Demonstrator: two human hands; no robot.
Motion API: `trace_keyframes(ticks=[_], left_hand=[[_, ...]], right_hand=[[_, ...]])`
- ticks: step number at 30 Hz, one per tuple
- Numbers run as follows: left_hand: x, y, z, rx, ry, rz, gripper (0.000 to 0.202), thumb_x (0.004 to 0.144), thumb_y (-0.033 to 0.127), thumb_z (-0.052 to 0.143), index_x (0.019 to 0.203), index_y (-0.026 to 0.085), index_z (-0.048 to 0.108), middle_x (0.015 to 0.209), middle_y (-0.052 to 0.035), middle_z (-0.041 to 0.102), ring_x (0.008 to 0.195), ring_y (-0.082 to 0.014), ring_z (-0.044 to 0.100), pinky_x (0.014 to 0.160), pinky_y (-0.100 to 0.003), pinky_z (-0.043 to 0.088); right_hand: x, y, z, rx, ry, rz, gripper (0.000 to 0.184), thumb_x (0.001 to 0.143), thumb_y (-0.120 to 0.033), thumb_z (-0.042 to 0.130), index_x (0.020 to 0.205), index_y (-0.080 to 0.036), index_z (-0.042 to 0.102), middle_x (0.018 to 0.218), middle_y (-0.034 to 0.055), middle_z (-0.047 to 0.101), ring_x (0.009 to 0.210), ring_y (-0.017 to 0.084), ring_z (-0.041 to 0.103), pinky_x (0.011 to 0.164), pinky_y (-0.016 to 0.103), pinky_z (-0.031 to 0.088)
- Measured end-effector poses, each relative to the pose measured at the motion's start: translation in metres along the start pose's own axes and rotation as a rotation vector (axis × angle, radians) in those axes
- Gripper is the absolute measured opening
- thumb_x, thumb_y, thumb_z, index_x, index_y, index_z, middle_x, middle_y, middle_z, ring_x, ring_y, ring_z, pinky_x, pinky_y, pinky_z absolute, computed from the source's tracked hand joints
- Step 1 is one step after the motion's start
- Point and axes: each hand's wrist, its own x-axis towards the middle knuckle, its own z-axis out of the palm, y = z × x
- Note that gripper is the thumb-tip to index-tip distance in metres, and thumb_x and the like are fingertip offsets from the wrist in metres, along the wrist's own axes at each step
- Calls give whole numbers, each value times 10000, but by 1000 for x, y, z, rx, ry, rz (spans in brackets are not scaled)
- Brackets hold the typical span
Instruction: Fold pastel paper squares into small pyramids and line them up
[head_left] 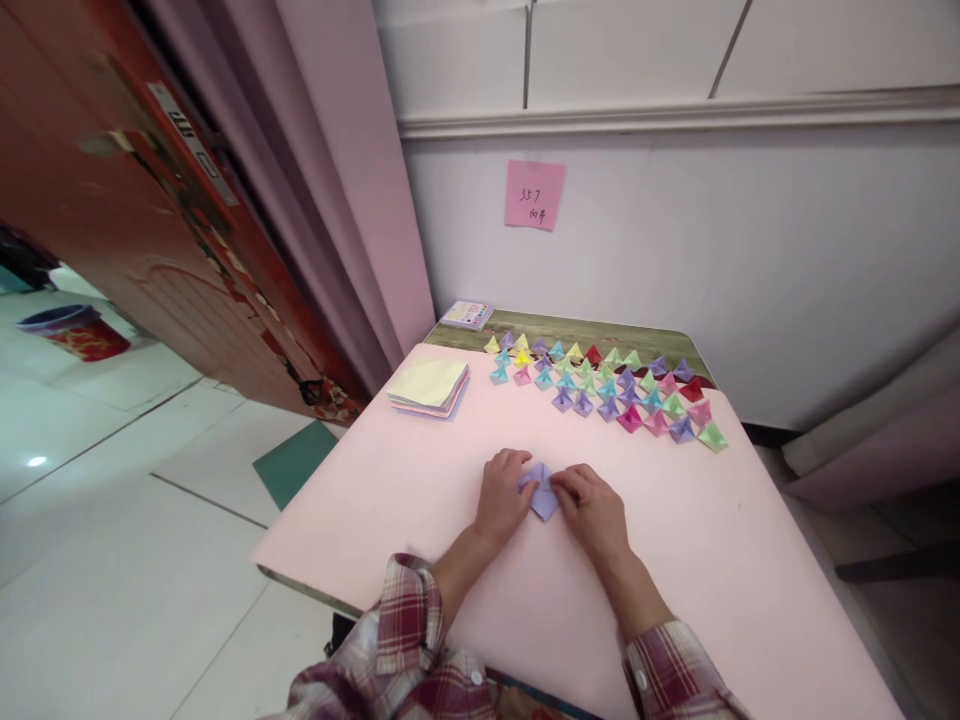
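A small lilac folded paper (541, 492) lies on the pink table top (420, 500) in front of me. My left hand (502, 495) presses on its left side with curled fingers. My right hand (592, 508) pinches its right edge. Both hands are closed on the paper. Beyond it, several finished folded paper pieces (607, 390) in many colours sit in rows. A stack of square sheets (429, 386), yellow on top, rests at the left of the table.
A small printed pack (466, 315) lies at the far left corner by the wall. A pink note (534, 194) is stuck on the white wall. A curtain (352, 180) and a red door (112, 200) stand to the left, over a tiled floor.
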Motion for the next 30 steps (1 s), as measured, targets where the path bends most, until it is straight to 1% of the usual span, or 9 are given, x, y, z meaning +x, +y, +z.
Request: trace_keyframes(ticks=[2, 4, 7, 11, 15, 19, 24, 27, 30], left_hand=[[-3, 2, 0, 62, -34, 112, 186, 820, 114, 540, 965, 213, 601, 964, -63, 597, 935, -231, 523, 833, -378, 390], [-5, 3, 2, 114, -91, 221, 199, 866, 96, 463, 934, 206, 614, 913, -70, 592, 893, -228, 517, 809, -376, 400], [-7, 3, 5, 141, -165, 293, 233, 885, 82, 417, 930, 183, 622, 867, -82, 582, 842, -226, 509, 784, -373, 421], [-6, 0, -1, 88, -243, 305, 280, 852, 47, 427, 989, 184, 630, 923, -89, 585, 885, -229, 513, 812, -381, 434], [1, -3, -16, -70, -341, 274, 300, 833, 75, 486, 1059, 202, 638, 997, -81, 586, 957, -216, 519, 867, -355, 440], [6, -4, -21, -89, -400, 242, 303, 763, 122, 613, 1055, 199, 641, 1006, -69, 577, 975, -221, 516, 888, -359, 437], [4, -3, -19, -33, -405, 248, 331, 758, 144, 636, 1085, 193, 621, 1056, -68, 559, 1005, -215, 513, 913, -355, 433], [4, -2, -18, -23, -384, 251, 290, 796, 143, 592, 1079, 199, 624, 1068, -64, 558, 1011, -203, 520, 916, -340, 435], [9, 0, -16, -29, -366, 209, 238, 850, 125, 494, 1008, 200, 655, 1004, -55, 580, 957, -179, 550, 874, -309, 451]], right_hand=[[0, -1, 0, -18, -9, -10, 201, 900, -295, 497, 921, -286, 697, 899, 13, 660, 788, 163, 611, 633, 253, 414], [0, -2, 0, -27, -18, -12, 216, 911, -299, 486, 943, -292, 700, 897, 16, 662, 795, 167, 612, 645, 257, 418], [1, -4, 0, -26, -24, -3, 224, 916, -301, 477, 954, -297, 698, 903, 19, 659, 803, 169, 611, 648, 261, 416], [-1, -4, 2, -5, 5, 71, 166, 889, -297, 503, 925, -268, 663, 916, 19, 649, 794, 169, 609, 652, 265, 419], [-1, -8, 0, -97, 25, 177, 146, 852, -323, 552, 957, -236, 603, 910, 36, 633, 735, 170, 612, 562, 262, 379], [6, -18, -7, -256, -98, 258, 134, 859, -351, 553, 873, -222, 586, 866, 43, 635, 699, 173, 618, 530, 261, 333], [21, -29, -17, -345, -298, 368, 200, 862, -404, 543, 857, -211, 596, 837, 51, 669, 768, 216, 647, 592, 280, 372], [25, -32, -21, -354, -320, 378, 216, 851, -416, 549, 860, -209, 608, 868, 66, 674, 818, 230, 651, 635, 296, 397], [26, -35, -23, -365, -315, 370, 217, 840, -416, 555, 856, -209, 618, 956, 85, 663, 835, 228, 653, 649, 302, 408]])
